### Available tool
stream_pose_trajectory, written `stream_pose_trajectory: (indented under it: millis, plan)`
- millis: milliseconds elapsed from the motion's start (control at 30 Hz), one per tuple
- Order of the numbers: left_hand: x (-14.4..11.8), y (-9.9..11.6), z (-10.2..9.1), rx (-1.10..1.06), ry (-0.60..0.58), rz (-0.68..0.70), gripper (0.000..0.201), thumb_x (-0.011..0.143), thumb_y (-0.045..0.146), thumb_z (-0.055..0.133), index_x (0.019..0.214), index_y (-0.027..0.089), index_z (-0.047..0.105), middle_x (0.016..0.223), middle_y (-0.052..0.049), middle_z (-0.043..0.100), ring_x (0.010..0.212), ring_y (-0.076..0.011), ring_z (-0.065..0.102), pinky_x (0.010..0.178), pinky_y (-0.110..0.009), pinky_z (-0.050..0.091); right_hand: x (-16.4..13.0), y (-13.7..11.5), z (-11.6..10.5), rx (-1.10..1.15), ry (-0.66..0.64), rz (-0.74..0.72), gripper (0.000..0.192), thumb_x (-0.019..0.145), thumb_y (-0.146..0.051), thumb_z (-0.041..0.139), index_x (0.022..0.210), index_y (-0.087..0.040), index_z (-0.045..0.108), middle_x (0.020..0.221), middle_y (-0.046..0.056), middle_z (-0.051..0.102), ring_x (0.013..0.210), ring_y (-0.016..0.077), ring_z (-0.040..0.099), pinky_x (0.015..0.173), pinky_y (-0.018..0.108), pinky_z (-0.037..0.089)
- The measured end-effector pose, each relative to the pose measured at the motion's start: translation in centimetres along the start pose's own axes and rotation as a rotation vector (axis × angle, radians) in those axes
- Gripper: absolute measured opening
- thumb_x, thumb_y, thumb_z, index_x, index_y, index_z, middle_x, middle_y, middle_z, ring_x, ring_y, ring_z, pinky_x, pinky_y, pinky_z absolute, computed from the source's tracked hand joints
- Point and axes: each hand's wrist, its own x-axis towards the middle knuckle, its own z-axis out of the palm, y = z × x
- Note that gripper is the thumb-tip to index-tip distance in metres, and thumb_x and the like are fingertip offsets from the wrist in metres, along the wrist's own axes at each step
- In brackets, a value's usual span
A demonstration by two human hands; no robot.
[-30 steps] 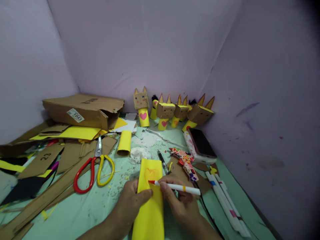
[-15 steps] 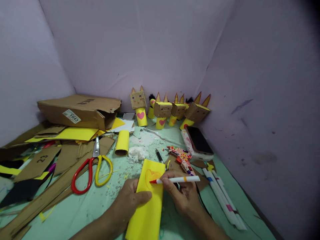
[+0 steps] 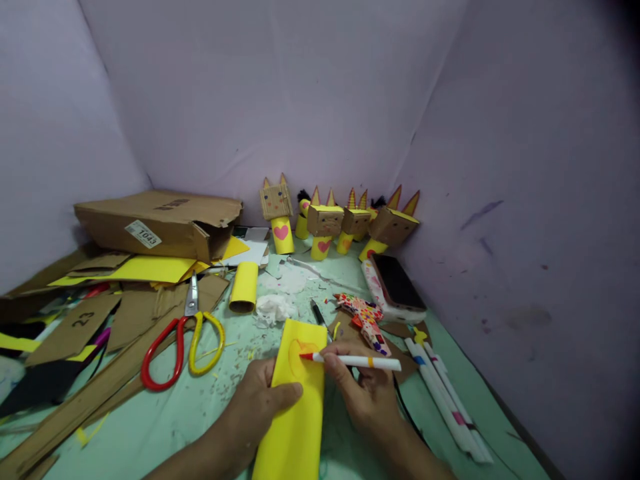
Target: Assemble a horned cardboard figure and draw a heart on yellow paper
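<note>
A long folded strip of yellow paper (image 3: 295, 427) slants up from the bottom edge. My left hand (image 3: 263, 397) is closed on its left side, thumb lying across the front. In my right hand (image 3: 363, 390) is a white felt-tip marker (image 3: 373, 362) with an orange band, gripped like a pen. Its red-orange tip rests at an orange outline, partly filled, near the strip's top; the shape looks like a heart. Just beyond the strip lie a black pen (image 3: 317, 311) and crumpled white tissue (image 3: 275, 309).
Red-and-yellow-handled scissors (image 3: 193, 300) lie left, near cardboard scraps and a cardboard box (image 3: 155, 220). A yellow paper tube (image 3: 244, 287) stands mid-table. Several cardboard-headed figures (image 3: 326, 223) line the back wall. At right are a phone (image 3: 399, 281), patterned scraps (image 3: 360, 310) and white markers (image 3: 443, 393).
The marker tip has shifted slightly upward within the orange outline. My left hand keeps its hold on the paper, and the things around stay where they were.
</note>
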Motion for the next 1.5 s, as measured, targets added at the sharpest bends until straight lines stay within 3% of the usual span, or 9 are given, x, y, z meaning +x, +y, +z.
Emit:
stream_pose_trajectory:
  millis: [300, 500, 1000, 1100, 1267, 1367, 1500]
  plan:
    - [0.3, -0.1, -0.3, -0.009, -0.03, -0.025, 0.028, 0.056, 0.026, 0.07, 0.077, 0.01, 0.063, 0.06, -0.005, 0.066, 0.05, -0.0153, 0.059, 0.049, -0.024, 0.044, 0.0, 0.0, 0.1, 0.065, -0.029, -0.009, 0.014, 0.08, -0.022, 0.056, 0.075, -0.018, 0.069, 0.07, 0.005, 0.07, 0.067, 0.0184, 0.064, 0.063, 0.028, 0.05]
    - [0.0, 0.1, -0.3, -0.034, -0.104, -0.025, 0.029, 0.056, 0.028, 0.071, 0.078, 0.01, 0.064, 0.057, -0.003, 0.065, 0.048, -0.0129, 0.057, 0.048, -0.022, 0.043, 0.4, -0.4, 0.1, 0.073, 0.066, -0.029, 0.01, 0.076, -0.017, 0.059, 0.075, -0.019, 0.069, 0.071, 0.005, 0.071, 0.068, 0.02, 0.066, 0.062, 0.03, 0.053]
    - [-0.2, 0.3, -0.1, 0.001, -0.082, -0.04, 0.027, 0.054, 0.028, 0.071, 0.074, 0.011, 0.065, 0.057, -0.004, 0.064, 0.048, -0.0137, 0.056, 0.048, -0.023, 0.043, 0.3, 0.2, -0.4, -0.001, 0.038, 0.011, 0.014, 0.079, -0.025, 0.055, 0.073, -0.019, 0.066, 0.069, 0.005, 0.068, 0.065, 0.0195, 0.061, 0.062, 0.031, 0.049]
    - [0.1, 0.1, -0.4, 0.003, -0.1, -0.021, 0.029, 0.054, 0.031, 0.072, 0.073, 0.011, 0.065, 0.056, -0.004, 0.064, 0.048, -0.0136, 0.056, 0.047, -0.022, 0.041, 0.3, 0.2, -0.3, 0.007, 0.034, -0.009, 0.014, 0.079, -0.025, 0.056, 0.075, -0.019, 0.067, 0.071, 0.006, 0.069, 0.068, 0.0201, 0.063, 0.064, 0.031, 0.049]
    - [1.3, -1.0, -1.2, 0.019, -0.149, 0.057, 0.033, 0.052, 0.037, 0.075, 0.068, 0.011, 0.064, 0.054, -0.003, 0.061, 0.049, -0.0124, 0.053, 0.047, -0.021, 0.037, 0.0, 0.4, 0.0, 0.063, 0.082, 0.021, 0.018, 0.079, -0.031, 0.057, 0.071, -0.018, 0.067, 0.063, 0.006, 0.067, 0.058, 0.0188, 0.061, 0.052, 0.027, 0.048]
    - [1.6, -1.3, -1.4, 0.013, -0.164, 0.077, 0.036, 0.051, 0.039, 0.076, 0.07, 0.01, 0.065, 0.055, -0.002, 0.06, 0.048, -0.0109, 0.051, 0.047, -0.021, 0.035, 0.0, 0.1, 0.1, 0.087, 0.07, -0.021, 0.016, 0.079, -0.03, 0.057, 0.075, -0.018, 0.067, 0.07, 0.007, 0.069, 0.065, 0.0197, 0.063, 0.059, 0.028, 0.05]
    - [1.6, -1.3, -1.4, 0.007, -0.151, 0.077, 0.035, 0.052, 0.036, 0.076, 0.072, 0.009, 0.065, 0.057, -0.004, 0.062, 0.05, -0.0133, 0.054, 0.049, -0.022, 0.038, -0.2, -0.1, 0.4, 0.168, 0.024, 0.064, 0.019, 0.079, -0.033, 0.057, 0.074, -0.017, 0.067, 0.067, 0.005, 0.067, 0.064, 0.0182, 0.062, 0.061, 0.027, 0.05]
